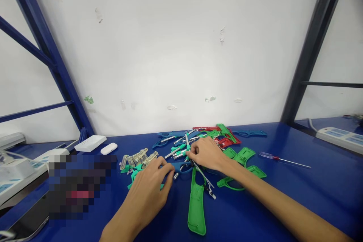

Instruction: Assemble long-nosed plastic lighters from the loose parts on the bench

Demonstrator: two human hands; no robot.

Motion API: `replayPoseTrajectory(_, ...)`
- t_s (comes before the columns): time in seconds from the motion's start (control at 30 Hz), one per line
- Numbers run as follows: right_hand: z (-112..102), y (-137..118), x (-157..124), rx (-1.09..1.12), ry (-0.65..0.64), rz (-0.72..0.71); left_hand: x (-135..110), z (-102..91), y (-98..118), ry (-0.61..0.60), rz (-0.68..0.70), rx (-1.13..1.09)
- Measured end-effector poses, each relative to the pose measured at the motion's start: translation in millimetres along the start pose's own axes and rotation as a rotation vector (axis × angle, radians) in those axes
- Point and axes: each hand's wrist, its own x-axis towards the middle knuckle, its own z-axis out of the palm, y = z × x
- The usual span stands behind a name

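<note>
My right hand [208, 153] is closed, thumb and fingers pinching a teal and metal lighter part [187, 148] above the pile. White wires [204, 176] trail from beneath it to a small white-tipped end on the table. My left hand [153, 179] is curled, thumb and index tips drawn together; whatever they pinch is hidden. A small metal piece [176, 176] sits beside those fingertips. Between the hands lies a blue lighter casing half [181, 166], partly covered. Nearer me is a green casing half [196, 210], hollow side up.
Clear plastic pieces [136, 159] and teal parts lie left of the pile. More green casings [245, 155], a red casing [227, 142] and a screwdriver [283, 160] are to the right. A white case [109, 148], white box [90, 143] and power strip [340, 138] stand farther out.
</note>
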Motion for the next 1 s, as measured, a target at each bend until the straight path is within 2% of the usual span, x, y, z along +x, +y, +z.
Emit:
replayPoseTrajectory(0.13, -2.6, 7.1, 4.9, 0.124, -0.06, 0.067, -1.8, -2.0, -0.5, 0.031, 0.02, 0.009)
replayPoseTrajectory(0.27, -14.6, 16.7, 8.3, 0.287, -0.117, 0.063, -2.8, -3.9, -1.5, 0.08, 0.047, 0.018)
replayPoseTrajectory(0.57, -51.2, 40.3, 8.8, 0.661, -0.253, -0.157, 1.9, -12.9, -0.1, 0.277, 0.082, 0.068)
replayPoseTrajectory(0.7, -61.0, 35.4, 2.4, 0.76, -0.353, -0.259, 6.0, -11.2, 0.7, 0.323, 0.161, 0.097)
replayPoseTrajectory(0.87, -60.2, 17.9, -5.9, 0.807, -0.518, -0.32, 7.3, 4.5, -4.6, 0.322, 0.324, 0.149)
replayPoseTrajectory(1.0, -55.5, 11.3, -7.7, 0.827, -0.552, -0.339, 7.9, 6.7, -6.6, 0.32, 0.351, 0.109)
